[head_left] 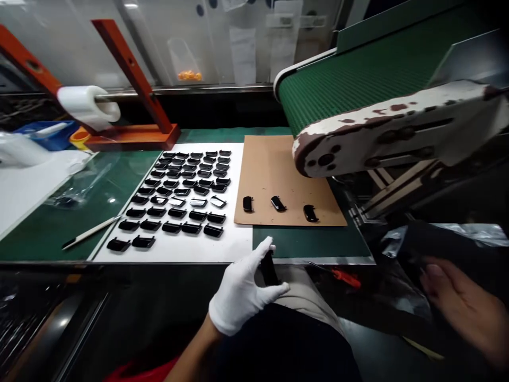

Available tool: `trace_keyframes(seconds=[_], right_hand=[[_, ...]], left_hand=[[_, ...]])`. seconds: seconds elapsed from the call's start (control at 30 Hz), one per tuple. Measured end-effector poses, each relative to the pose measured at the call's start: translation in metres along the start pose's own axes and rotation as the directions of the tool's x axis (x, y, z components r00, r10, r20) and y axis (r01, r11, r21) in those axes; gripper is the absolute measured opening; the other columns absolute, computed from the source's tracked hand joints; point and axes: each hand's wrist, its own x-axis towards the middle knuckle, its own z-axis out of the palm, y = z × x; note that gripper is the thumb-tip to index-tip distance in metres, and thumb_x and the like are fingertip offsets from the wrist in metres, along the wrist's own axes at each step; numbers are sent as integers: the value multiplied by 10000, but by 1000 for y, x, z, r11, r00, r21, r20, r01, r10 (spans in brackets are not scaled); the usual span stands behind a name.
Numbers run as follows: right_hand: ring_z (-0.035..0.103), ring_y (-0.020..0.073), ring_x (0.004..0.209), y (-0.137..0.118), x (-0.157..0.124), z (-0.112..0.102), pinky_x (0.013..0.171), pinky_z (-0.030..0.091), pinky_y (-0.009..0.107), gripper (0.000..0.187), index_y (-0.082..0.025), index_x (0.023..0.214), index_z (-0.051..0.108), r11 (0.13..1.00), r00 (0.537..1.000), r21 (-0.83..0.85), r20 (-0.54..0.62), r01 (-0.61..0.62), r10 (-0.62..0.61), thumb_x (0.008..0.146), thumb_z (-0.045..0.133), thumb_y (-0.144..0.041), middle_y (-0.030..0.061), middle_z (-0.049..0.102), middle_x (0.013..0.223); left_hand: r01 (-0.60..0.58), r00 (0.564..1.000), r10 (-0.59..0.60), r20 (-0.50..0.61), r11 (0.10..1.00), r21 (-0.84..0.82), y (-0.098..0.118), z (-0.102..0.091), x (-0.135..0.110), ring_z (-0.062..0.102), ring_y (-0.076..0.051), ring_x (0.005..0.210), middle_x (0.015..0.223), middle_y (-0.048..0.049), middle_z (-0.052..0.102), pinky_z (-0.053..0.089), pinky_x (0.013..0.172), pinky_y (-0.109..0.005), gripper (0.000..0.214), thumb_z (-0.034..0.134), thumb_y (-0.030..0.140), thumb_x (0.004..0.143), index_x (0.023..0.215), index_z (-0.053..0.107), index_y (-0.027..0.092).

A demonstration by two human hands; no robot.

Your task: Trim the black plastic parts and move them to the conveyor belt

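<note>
In a white glove, my left hand (246, 292) grips a small black plastic part (269, 269) by its ends, between thumb and fingers. It is just in front of the table's near edge, above my lap. My right hand (465, 305) is bare and blurred, low at the right beside a dark surface with clear plastic. Its thumb and fingers are drawn together; what they hold is too dark to make out. Three similar black parts, one of them in the middle (278, 203), lie on brown cardboard (274, 164). Several more sit in rows on a white sheet (234, 246).
A green conveyor belt (358, 79) overhangs the table's right side. At the left stand an orange frame (131, 138) with a plastic film roll (81, 103) and a blue bin (55, 138). A pen-like tool (89, 232) lies on the green mat. Below the edge is a red-handled tool (347, 277).
</note>
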Motion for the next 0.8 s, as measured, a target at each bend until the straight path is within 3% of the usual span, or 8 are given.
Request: trace_keyframes(seconds=[0.03, 0.1, 0.2, 0.27, 0.33, 0.43, 0.57, 0.8], right_hand=[[633, 188, 502, -21, -6, 8, 543, 456, 340, 376, -260, 964, 652, 1000, 996, 25, 84, -12, 10, 885, 411, -538, 110, 683, 664], [616, 198, 553, -65, -16, 20, 548, 470, 323, 405, -226, 941, 650, 973, 932, 171, 301, 156, -202, 881, 400, -539, 66, 646, 634], [598, 168, 644, -125, -24, 33, 592, 462, 283, 389, -220, 874, 601, 859, 687, 344, 518, 379, -510, 951, 292, -444, 44, 639, 739], [593, 178, 705, -155, -28, 40, 641, 449, 301, 413, -211, 918, 573, 774, 539, 362, 565, 519, -625, 945, 284, -506, 46, 643, 822], [550, 180, 608, -175, -32, 47, 556, 399, 305, 522, -194, 853, 541, 720, 456, 302, 607, 625, -650, 815, 404, -697, 31, 621, 742], [486, 164, 498, -189, -37, 56, 466, 284, 290, 638, -202, 749, 476, 656, 433, 202, 607, 727, -667, 634, 477, -829, 2, 578, 636], [539, 196, 512, -193, -38, 64, 476, 252, 291, 659, -202, 748, 466, 597, 415, 158, 580, 787, -701, 650, 414, -852, 16, 590, 648], [562, 217, 503, -194, -38, 64, 475, 249, 295, 739, -179, 762, 504, 601, 419, 146, 590, 785, -690, 619, 366, -891, 39, 598, 643]], left_hand=[[15, 1000, -15, -6, 1000, -12, 1, 0, -3, 624, -212, 1091, 1197, -81, 645, 491, 984, -329, 799, 776, 304, 709, 1392, 379, 191], [42, 999, -42, -10, 999, -33, 3, -1, -8, 628, -201, 1084, 1193, -74, 649, 483, 990, -315, 824, 790, 298, 693, 1397, 373, 195], [76, 997, -77, -8, 995, -63, 7, -4, -14, 634, -195, 1074, 1193, -60, 650, 486, 983, -302, 843, 793, 308, 687, 1406, 363, 212], [95, 995, -95, -3, 993, -72, 11, -6, -18, 638, -201, 1068, 1197, -55, 648, 497, 969, -300, 851, 789, 329, 688, 1412, 355, 221], [109, 994, -109, 5, 991, -78, 15, -8, -22, 646, -204, 1050, 1195, -55, 648, 514, 945, -295, 864, 788, 342, 687, 1418, 344, 225], [117, 993, -117, 9, 989, -88, 19, -11, -26, 667, -201, 998, 1173, -57, 656, 541, 898, -280, 880, 796, 347, 672, 1419, 347, 220], [128, 992, -128, 0, 988, -91, 23, -14, -29, 681, -203, 957, 1137, -54, 674, 549, 886, -270, 884, 812, 337, 640, 1401, 384, 201], [133, 991, -126, 53, 974, -182, 29, -17, -27, 678, -204, 977, 1166, -63, 668, 559, 865, -251, 865, 809, 302, 641, 1393, 399, 182]])
